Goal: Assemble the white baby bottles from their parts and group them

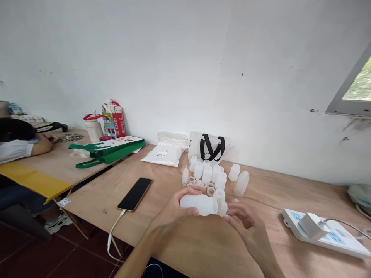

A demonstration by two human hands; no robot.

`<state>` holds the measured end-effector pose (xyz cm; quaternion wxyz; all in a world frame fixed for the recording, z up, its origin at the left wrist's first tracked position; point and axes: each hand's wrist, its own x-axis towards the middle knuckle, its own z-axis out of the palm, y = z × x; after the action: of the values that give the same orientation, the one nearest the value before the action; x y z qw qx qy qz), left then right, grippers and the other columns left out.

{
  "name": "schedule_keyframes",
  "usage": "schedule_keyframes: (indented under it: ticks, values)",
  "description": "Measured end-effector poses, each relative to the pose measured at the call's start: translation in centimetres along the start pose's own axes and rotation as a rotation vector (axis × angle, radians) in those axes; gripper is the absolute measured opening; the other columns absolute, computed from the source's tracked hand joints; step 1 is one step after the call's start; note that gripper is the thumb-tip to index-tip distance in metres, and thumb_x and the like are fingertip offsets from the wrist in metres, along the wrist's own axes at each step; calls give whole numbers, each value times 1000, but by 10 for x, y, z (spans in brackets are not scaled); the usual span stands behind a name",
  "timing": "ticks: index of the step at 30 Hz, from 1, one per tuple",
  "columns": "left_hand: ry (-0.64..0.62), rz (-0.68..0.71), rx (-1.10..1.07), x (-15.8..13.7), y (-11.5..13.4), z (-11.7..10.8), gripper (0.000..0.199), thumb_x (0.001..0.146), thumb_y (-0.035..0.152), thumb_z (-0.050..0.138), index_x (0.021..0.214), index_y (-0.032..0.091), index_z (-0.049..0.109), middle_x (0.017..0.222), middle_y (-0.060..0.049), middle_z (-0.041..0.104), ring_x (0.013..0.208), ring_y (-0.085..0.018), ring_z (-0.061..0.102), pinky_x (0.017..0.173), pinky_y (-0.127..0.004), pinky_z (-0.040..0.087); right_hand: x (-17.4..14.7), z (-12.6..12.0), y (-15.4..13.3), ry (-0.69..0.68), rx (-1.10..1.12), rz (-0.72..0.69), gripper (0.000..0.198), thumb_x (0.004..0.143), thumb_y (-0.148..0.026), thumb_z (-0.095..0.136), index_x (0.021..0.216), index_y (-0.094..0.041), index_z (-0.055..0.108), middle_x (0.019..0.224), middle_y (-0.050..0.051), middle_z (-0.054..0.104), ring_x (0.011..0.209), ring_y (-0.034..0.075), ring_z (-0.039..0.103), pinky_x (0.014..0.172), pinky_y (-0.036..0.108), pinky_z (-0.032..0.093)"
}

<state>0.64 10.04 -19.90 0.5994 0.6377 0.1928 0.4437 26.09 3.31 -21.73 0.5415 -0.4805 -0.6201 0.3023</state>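
Note:
My left hand (pixel 171 211) is wrapped round a frosted white plastic bottle (pixel 198 204), which lies on its side above the table with its mouth to the right. At that mouth, the fingers of my right hand (pixel 247 222) pinch a pale ring-shaped cap (pixel 222 208). I cannot tell whether the cap touches the bottle. Just beyond my hands stand several similar frosted bottles (pixel 206 175). Several loose white rings (pixel 211 190) lie among them. A ribbed clear bottle (pixel 241 183) leans to the right of the group, and a small pointed clear piece (pixel 185 175) stands at its left.
A phone (pixel 135 194) on a white cable lies left of my hands. Behind are a white plastic packet (pixel 162 154) and a bag with black handles (pixel 193 144). At right sits a power strip (pixel 327 233). A green bag (pixel 116 150) and a person (pixel 20 143) are at left.

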Motion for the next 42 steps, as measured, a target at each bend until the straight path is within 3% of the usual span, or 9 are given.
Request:
schedule_keyframes:
  ticks: [5,12,20,23,27,33,37,40,42]
  values:
    - [73,-110,356,-4,20,8,52,69,44,91,111,20,72,121,-6,68,113,-24,62,96,-33,46,-5,-20,-16,43,-398,-287,19,95,-39,70,111,-31,74,95,-4,75,83,12,73,75,16,57]
    - [48,-123,483,-9,21,18,54,67,47,91,111,22,72,112,-3,70,103,-22,62,89,-30,44,-4,-19,-22,5,-418,-362,16,97,-40,68,107,-31,76,96,-4,76,80,12,74,72,14,57]
    - [52,-72,469,-7,18,21,52,68,49,90,107,20,72,108,-3,70,95,-19,62,79,-26,44,-6,-12,-10,-24,-344,-268,22,102,-42,60,99,-26,74,93,-1,76,83,13,74,68,15,57]
    - [57,-152,337,-7,19,22,54,69,52,89,106,17,69,102,-4,69,87,-17,63,73,-25,47,-6,-12,-10,1,-312,-390,10,100,-31,66,106,-26,72,100,0,75,90,13,74,78,17,59]
    - [-98,-320,37,-8,22,21,54,80,59,78,103,14,58,89,-5,67,61,-14,63,58,-26,52,-4,-12,-22,1,-274,-620,15,99,-14,63,108,-25,68,112,3,73,100,14,72,85,19,59]
    - [0,-270,266,-14,29,21,52,74,52,86,105,16,64,98,-4,64,74,-11,60,55,-16,48,-6,-14,-32,15,-493,-676,12,102,-20,60,110,-24,69,104,2,75,92,13,74,82,18,58]
    - [6,-301,264,-16,31,24,51,78,56,81,104,16,62,88,-2,62,68,-10,56,50,-17,45,-10,-16,-28,26,-563,-764,23,101,-9,55,109,-22,73,113,5,73,103,16,72,90,23,58]
    - [-51,-327,189,-15,31,24,53,78,58,80,105,16,60,88,-2,64,67,-12,58,52,-19,45,-10,-19,-26,4,-524,-726,22,99,-12,59,112,-23,74,113,6,74,101,18,73,88,25,58]
    - [-32,-279,279,-14,32,25,55,74,57,83,104,16,64,99,-4,67,77,-14,60,61,-22,46,-10,-18,-23,-51,-512,-563,16,101,-26,62,109,-25,75,103,4,76,90,18,74,77,24,58]
